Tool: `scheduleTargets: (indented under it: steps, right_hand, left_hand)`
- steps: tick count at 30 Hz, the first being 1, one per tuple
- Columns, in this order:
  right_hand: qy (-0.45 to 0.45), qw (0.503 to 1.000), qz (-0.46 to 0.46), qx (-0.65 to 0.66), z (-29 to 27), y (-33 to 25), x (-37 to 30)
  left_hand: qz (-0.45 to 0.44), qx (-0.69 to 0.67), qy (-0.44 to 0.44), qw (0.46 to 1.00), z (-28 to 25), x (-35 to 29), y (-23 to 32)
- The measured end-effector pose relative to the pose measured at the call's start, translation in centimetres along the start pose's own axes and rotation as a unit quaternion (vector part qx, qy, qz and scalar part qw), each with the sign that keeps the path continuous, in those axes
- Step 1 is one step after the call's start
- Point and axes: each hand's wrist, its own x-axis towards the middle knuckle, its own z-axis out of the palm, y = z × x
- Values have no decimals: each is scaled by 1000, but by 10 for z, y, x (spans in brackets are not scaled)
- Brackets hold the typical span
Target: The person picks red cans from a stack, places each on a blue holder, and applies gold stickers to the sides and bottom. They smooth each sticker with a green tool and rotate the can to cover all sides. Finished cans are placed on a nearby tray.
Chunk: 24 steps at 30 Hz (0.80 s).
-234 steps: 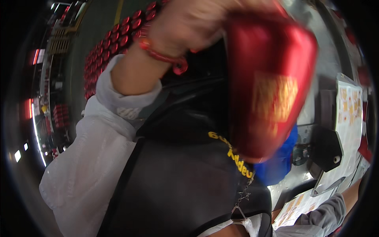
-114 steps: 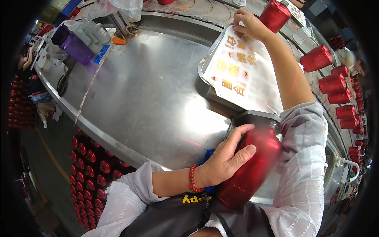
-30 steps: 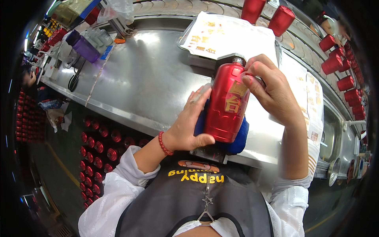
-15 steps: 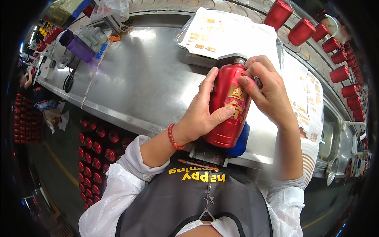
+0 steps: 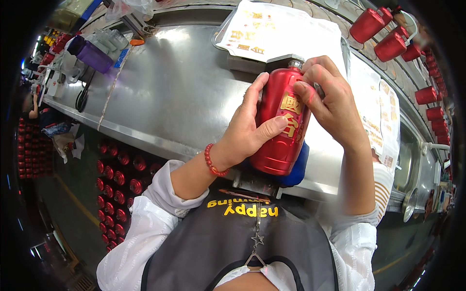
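Observation:
A glossy red bottle with raised gold characters down its front leans back over the near edge of the bench, its metal neck pointing away from me. My left hand grips its left side, thumb across the front and fingers along the edge. At the upper right shoulder my right hand is bent in a pinch, its thumb against the bottle near the top character. Whatever lies between those fingertips is hidden. Blue cloth shows beneath the bottle, and a dark angular piece sits behind its neck.
White sheets of gold decals lie beyond the bottle. Red bottles line the conveyor at far right. On the steel bench stands a purple drinking bottle; black-handled scissors lie nearby. Many red bottles stand below, left.
The red bottles on the far-right conveyor have shifted position, and someone's hand shows there. My view has tilted slightly. Both my hands keep nearly the same hold.

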Motion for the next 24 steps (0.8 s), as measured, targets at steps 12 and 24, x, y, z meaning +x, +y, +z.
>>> scheduleTargets:
  steps: [12, 24]
  right_hand:
    - [0, 1000, 13, -6, 0, -1, 0]
    - [-10, 1000, 22, 2, -1, -2, 2]
  left_hand:
    - [-15, -67, 5, 998, 1, 1, 2]
    - [16, 13, 16, 1000, 2, 1, -2]
